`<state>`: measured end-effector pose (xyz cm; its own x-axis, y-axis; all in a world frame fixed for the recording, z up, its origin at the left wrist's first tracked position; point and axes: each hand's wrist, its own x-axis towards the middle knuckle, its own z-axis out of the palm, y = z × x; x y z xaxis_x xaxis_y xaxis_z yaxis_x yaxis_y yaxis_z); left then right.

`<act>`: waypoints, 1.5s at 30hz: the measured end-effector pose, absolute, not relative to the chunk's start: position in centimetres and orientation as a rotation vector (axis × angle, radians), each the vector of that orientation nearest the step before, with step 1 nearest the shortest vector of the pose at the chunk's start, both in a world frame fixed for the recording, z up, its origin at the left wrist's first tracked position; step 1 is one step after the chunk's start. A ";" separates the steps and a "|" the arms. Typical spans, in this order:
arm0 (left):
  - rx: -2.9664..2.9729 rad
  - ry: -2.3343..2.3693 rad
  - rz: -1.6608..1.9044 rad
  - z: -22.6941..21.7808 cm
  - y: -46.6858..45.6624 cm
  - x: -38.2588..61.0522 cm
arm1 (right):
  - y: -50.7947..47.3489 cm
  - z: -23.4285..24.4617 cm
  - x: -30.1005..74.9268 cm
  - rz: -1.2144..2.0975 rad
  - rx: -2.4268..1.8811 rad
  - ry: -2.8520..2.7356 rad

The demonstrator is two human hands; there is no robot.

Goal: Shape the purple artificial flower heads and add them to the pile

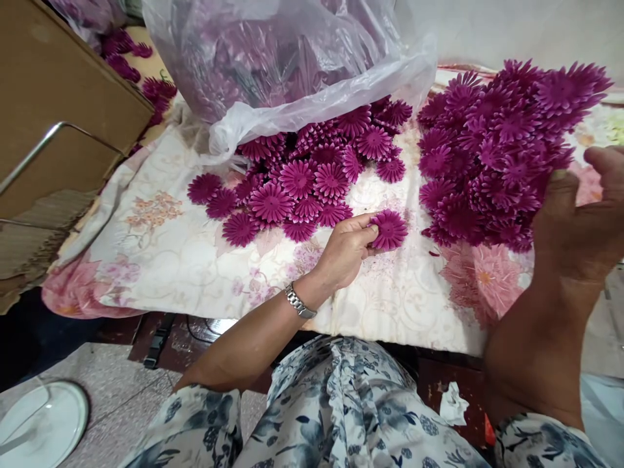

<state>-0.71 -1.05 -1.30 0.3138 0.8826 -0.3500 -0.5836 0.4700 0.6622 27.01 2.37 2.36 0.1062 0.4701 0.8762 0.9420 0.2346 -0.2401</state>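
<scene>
My left hand, with a metal watch on its wrist, pinches a single purple artificial flower head by its edge, just above the cloth. My right hand is at the right edge of the view beside a tall heap of purple flower heads. Its thumb and a finger are spread apart, with nothing visible between them; part of the hand lies outside the view. Beyond my left hand, a loose pile of flower heads spreads out from the mouth of a clear plastic bag.
A flowered cloth covers the table. At the left stand a cardboard box and a bent metal rod. More purple petals lie behind the box. Below, a round white base rests on the tiled floor.
</scene>
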 end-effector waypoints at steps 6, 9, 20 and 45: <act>0.447 0.737 0.997 -1.4 -1.0 -0.8 | 1.2 1.1 20.3 -0.437 -1.098 -2.049; 0.456 0.729 0.986 -1.5 -1.1 -0.7 | 0.5 -0.5 15.9 -0.199 -0.957 -2.273; 0.440 0.752 1.033 -1.5 -1.0 -0.7 | 0.5 -1.1 15.1 0.101 -1.014 -2.119; 0.634 0.866 1.146 -1.7 -1.0 -0.2 | 0.0 -0.7 15.5 0.353 -0.986 -2.022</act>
